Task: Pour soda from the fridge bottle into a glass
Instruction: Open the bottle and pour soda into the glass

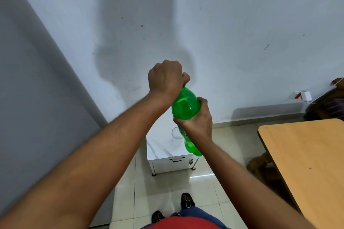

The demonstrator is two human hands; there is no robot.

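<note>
The soda bottle (186, 108) was glossy, translucent green plastic, catching highlights on its smooth shoulder. The glass (176, 133) was clear and thin-walled. The small cabinet (172, 162) beneath it looked like white painted metal, smooth and faintly shiny. The floor tiles (167, 191) were polished and reflective. The table (305, 156) had a matt, wood-look laminate top. The wall (223, 24) was matt paint, scuffed.

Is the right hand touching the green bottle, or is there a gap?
Touching. The head view shows the right hand wrapped around the middle of the green bottle, its fingers pressed against the plastic with no gap.
</note>
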